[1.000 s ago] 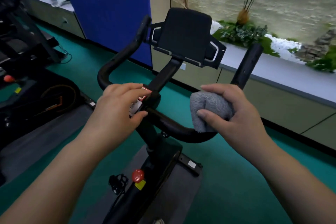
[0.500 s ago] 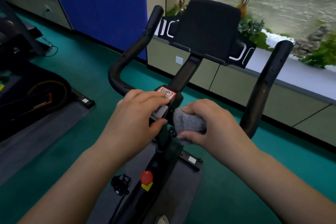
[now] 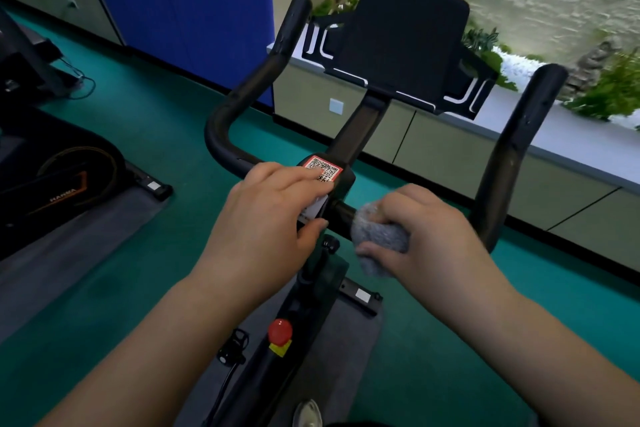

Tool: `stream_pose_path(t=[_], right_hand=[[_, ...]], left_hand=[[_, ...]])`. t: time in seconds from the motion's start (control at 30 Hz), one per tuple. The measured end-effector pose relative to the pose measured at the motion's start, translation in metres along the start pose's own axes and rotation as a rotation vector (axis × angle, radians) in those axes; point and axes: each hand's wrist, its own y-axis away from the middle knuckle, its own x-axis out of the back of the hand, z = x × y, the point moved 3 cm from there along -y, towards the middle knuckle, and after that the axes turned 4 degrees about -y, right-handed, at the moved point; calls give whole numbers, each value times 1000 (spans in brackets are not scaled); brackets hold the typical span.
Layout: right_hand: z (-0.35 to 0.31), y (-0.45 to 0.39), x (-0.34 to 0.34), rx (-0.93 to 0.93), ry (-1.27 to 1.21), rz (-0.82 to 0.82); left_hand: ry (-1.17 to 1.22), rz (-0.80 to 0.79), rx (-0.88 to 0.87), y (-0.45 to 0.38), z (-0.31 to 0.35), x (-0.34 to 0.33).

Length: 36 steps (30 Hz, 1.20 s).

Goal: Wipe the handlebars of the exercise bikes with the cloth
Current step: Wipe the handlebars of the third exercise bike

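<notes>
Below the fingers [image 3: 304,177] of both hands lies a teal floor [image 3: 145,135]. Directly under them a grey mat [image 3: 346,340] lies on that floor, and the bike [image 3: 311,288] stands on it, its foot bar [image 3: 360,295] resting across the mat's far edge, right of and below the fingers. Far left of the fingers a second grey mat [image 3: 69,236] lies on the floor, carrying another bike [image 3: 52,180]. Up and left of the fingers, a black machine base [image 3: 31,69] stands on the floor with a thin cable [image 3: 81,83] trailing beside it.
</notes>
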Motion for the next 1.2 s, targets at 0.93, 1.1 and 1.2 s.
stream_pose_path(t=[0.93,1.1,1.2], right_hand=[[4,15,-14,81,88,132],[3,12,-13,69,60,35],[20,42,13,43,86,41]], left_hand=[[0,3,-8,4,4,-3],[-12,-24,-36,4,6,-4],[-15,-35,-71,3,12,-6]])
